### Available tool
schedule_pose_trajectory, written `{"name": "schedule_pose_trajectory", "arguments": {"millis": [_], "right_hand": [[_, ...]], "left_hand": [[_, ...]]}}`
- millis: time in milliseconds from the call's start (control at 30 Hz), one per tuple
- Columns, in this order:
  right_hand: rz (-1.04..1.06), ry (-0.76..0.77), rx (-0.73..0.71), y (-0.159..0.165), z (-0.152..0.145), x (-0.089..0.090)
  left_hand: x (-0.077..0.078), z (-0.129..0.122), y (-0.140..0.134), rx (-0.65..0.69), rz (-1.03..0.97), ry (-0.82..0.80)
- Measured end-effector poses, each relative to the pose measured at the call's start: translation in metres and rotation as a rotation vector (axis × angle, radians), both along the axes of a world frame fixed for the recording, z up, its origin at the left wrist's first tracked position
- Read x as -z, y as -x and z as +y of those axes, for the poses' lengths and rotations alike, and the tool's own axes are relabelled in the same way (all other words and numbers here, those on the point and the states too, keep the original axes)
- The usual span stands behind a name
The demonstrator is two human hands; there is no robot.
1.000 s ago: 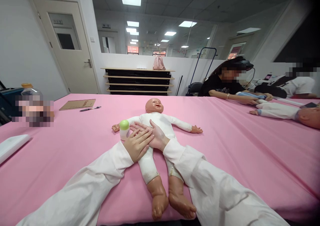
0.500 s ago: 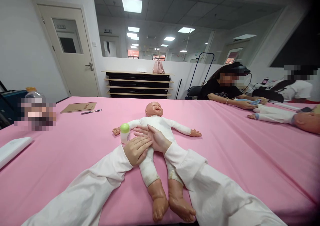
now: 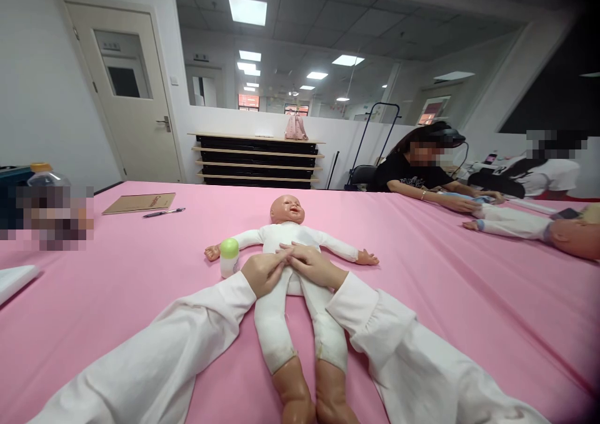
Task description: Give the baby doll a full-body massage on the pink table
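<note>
My left hand (image 3: 265,273) and my right hand (image 3: 317,265) meet over the belly of a baby doll (image 3: 275,330). Fingers of both are stretched out toward each other, and the right fingertips overlap the left ones. Neither hand shows an object in it; the palms are hidden. The doll lies on its back, arms spread, with a white cloth body and its feet toward me. Just left of my left hand, a small white bottle with a green cap (image 3: 229,258) stands upright beside the doll's arm.
Pink cloth (image 3: 154,274) covers the table. A brown notebook (image 3: 139,203) and a pen (image 3: 164,212) lie at the far left, near a bottle with an orange cap (image 3: 41,169). At the right, a co-worker (image 3: 415,171) handles cloth by another doll (image 3: 520,221).
My right hand has turned from palm showing to its back showing, fingers now over the left fingertips. Both hands have shifted slightly. The view has moved a little; doll and bottle stay put.
</note>
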State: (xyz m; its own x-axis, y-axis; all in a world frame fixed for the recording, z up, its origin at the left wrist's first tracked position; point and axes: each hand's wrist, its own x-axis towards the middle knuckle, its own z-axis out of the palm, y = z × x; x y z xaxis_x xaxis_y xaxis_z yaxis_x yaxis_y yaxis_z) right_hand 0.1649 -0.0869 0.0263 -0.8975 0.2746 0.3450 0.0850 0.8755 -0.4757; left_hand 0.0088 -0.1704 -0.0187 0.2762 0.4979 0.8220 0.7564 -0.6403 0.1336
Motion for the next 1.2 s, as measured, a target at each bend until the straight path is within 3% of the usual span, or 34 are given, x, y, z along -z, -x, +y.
{"name": "schedule_pose_trajectory", "arguments": {"millis": [133,233,467,600,767,967,1200], "right_hand": [[-0.052,0.057,-0.051,0.001,0.009,0.004],[-0.056,0.084,-0.061,0.001,0.015,0.003],[-0.104,0.030,0.001,0.008,0.032,0.012],[-0.057,-0.008,0.099,0.009,0.034,0.019],[-0.073,-0.070,0.263,0.007,0.030,0.025],[-0.059,-0.086,0.467,0.000,0.019,0.037],[0.093,-0.078,0.422,-0.014,0.018,0.052]], "left_hand": [[-0.005,0.007,-0.005,0.197,-0.003,0.069],[-0.001,0.008,-0.005,0.233,-0.049,0.163],[0.011,0.013,-0.003,0.147,-0.059,0.439],[0.008,0.013,-0.006,0.076,-0.045,0.594],[0.009,0.013,-0.006,-0.018,-0.098,0.672],[0.021,0.021,0.001,-0.127,-0.253,0.609],[0.027,0.022,0.002,-0.138,-0.242,0.289]]}}
